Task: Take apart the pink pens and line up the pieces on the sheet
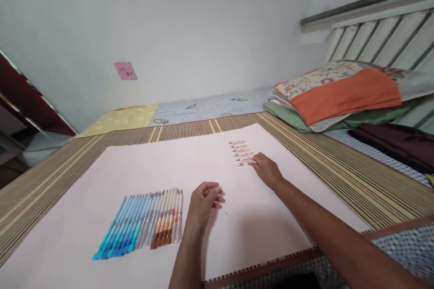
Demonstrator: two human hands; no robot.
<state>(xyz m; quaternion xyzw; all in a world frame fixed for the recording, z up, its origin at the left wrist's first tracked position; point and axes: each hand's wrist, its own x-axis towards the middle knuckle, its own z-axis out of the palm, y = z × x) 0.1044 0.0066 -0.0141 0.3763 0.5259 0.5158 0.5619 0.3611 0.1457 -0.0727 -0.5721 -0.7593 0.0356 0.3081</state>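
Observation:
A row of several pens (142, 223), blue ones on the left and orange and pale ones on the right, lies on a pale pink sheet (162, 167). My left hand (202, 203) rests just right of the row with its fingers curled in; nothing shows in them. Farther back, my right hand (266, 168) reaches to a small row of several pink pen caps (241, 151) and its fingertips pinch the nearest cap.
The sheet lies on a striped woven mat (356, 171) on a bed. Folded bedding and pillows (342, 92) are stacked at the back right, beside dark cloth (396, 142). A pink sticky note (125, 71) is on the wall. A dark shelf edge (30, 108) runs along the left.

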